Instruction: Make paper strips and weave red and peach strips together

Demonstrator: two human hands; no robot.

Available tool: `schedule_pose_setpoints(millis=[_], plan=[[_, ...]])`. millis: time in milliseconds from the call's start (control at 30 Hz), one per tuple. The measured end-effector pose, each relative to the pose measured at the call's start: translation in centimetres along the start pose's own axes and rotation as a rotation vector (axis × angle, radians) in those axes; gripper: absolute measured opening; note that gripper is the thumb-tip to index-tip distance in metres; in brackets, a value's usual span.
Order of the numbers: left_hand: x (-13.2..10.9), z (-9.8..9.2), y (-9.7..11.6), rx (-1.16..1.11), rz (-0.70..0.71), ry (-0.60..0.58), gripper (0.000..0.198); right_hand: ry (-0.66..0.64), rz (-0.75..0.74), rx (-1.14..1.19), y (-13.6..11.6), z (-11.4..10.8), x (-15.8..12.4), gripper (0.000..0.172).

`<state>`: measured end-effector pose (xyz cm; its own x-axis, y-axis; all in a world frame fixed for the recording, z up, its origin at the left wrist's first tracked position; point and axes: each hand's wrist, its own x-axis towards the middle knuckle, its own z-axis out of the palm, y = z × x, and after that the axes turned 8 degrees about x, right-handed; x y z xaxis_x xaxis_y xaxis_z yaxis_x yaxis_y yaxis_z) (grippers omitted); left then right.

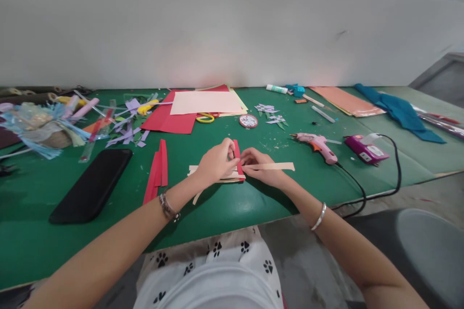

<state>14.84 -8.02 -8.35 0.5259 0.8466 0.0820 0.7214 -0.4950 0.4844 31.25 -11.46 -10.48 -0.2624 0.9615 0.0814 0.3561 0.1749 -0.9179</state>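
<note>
Near the middle of the table's front, my left hand (pixel 216 160) has its fingers curled in a pinch at an upright red paper strip (pixel 240 172). Cream paper strips (pixel 193 169) lie crosswise under that hand, several of them side by side, partly hidden by it. Just to the right, my right hand (pixel 261 168) is closed on a long cream paper strip (pixel 289 166), whose end sticks out to the right. The strip's other end meets the red one. Loose red paper strips (pixel 156 174) lie to the left of my left hand.
A black phone (pixel 92 186) lies at left, below a heap of paper scraps (pixel 128 125). Behind my hands are paper sheets (pixel 206 102), yellow-handled scissors (pixel 205 118) and a round red-rimmed object (pixel 248 121). A pink glue gun (pixel 319 146) with a cord sits at right.
</note>
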Motion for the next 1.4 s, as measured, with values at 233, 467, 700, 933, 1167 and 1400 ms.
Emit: schedule_pose_setpoints(millis=[233,467,700,933,1167,1400], plan=[[-2.8,1.0,-0.8,0.333,0.411,-0.052,0.039,-0.022,0.004,0.043,0.3,-0.1,-0.1,0.027],[-4.6,2.1,-1.6,0.444,0.445,-0.123,0.062,-0.038,0.002,0.116,0.6,0.0,-0.1,0.028],[-5.3,1.2,-1.6,0.428,0.450,-0.207,0.059,-0.067,-0.007,0.095,0.8,-0.2,0.0,0.025],[-5.1,1.6,-1.9,0.442,0.449,-0.241,0.064,-0.203,-0.063,-0.055,0.1,-1.8,0.0,0.018],[-4.7,1.3,-1.5,0.489,0.472,-0.222,0.057,-0.232,-0.161,-0.193,0.1,-2.0,1.3,0.018],[-3.9,0.4,-1.4,0.525,0.538,-0.173,0.032,-0.245,-0.116,-0.234,-0.2,-1.4,2.1,0.019]])
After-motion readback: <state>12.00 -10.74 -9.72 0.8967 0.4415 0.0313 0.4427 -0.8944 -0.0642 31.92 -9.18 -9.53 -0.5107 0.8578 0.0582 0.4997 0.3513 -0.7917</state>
